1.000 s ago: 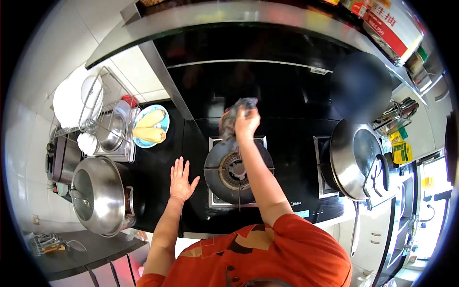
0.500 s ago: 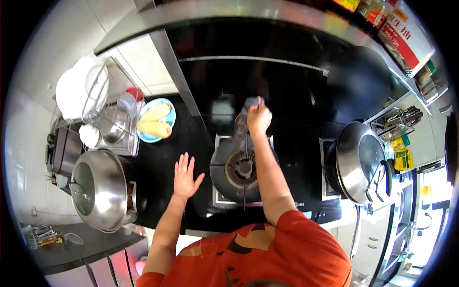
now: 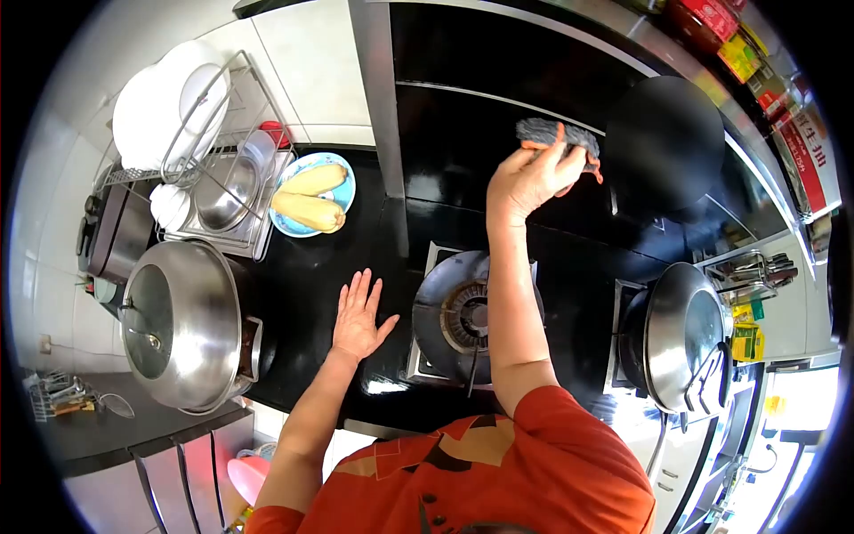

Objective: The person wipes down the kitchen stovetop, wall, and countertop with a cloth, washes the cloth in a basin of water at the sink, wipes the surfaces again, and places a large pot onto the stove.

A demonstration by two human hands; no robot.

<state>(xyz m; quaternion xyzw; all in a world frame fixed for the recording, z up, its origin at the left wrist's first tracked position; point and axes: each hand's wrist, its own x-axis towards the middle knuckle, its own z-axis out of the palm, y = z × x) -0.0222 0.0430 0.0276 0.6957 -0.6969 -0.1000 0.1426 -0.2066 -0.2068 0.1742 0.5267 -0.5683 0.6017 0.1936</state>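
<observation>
My right hand (image 3: 535,185) grips a grey cloth with orange edging (image 3: 559,135) against the glossy black panel (image 3: 471,125) behind the stove. Beneath that forearm lies the gas burner (image 3: 467,313) with its round dark surround. My left hand (image 3: 359,320) rests palm down on the black counter (image 3: 307,307), fingers spread, left of the burner. Beyond it, a blue bowl (image 3: 347,198) holds two pale yellow, corn-like pieces (image 3: 309,211).
A large lidded steel pot (image 3: 200,329) stands at left, below a dish rack (image 3: 253,84) with white plates. At right, a lidded wok (image 3: 680,325) sits on another burner. Bottles and packets (image 3: 747,58) line the upper right shelf. A dark round shape (image 3: 665,142) blocks part of the panel.
My right hand has moved up and to the right with the cloth, from just behind the burner to higher on the black panel. My left hand stays flat on the counter; the view has shifted.
</observation>
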